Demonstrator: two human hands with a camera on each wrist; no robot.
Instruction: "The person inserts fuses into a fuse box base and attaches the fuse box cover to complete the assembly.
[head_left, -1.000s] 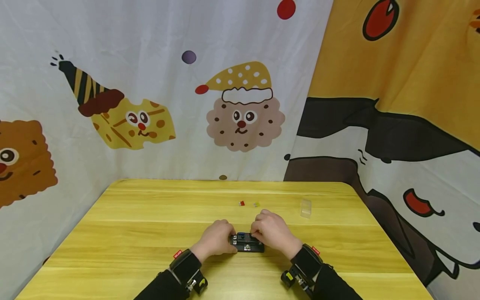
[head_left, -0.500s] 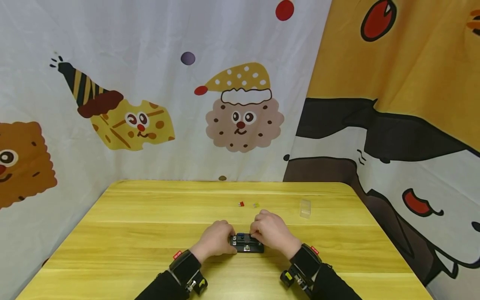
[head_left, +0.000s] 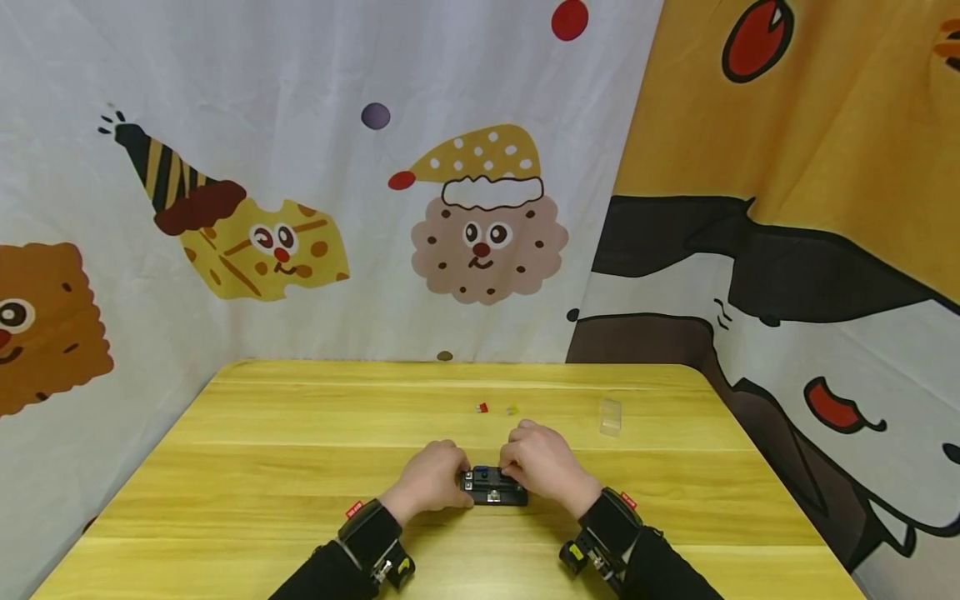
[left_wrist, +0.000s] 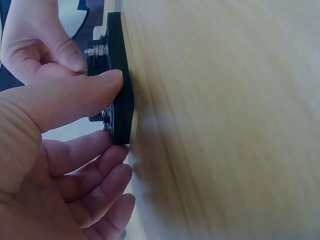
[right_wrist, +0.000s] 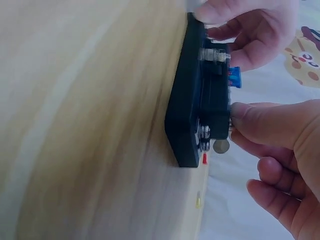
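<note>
A black fuse block with metal screw terminals lies on the table in front of the person. My left hand grips its left end; in the left wrist view the thumb presses the near side, fingers around the end. A blue blade fuse stands up from the block's top. Over the right part of the block, my right hand pinches a small fuse between thumb and forefinger, right at the block's top. That fuse is almost wholly hidden by the fingertips.
Behind the hands lie a red blade fuse and a yellow blade fuse. A clear plastic cover lies farther right on the wooden table. A printed cloth hangs behind the table.
</note>
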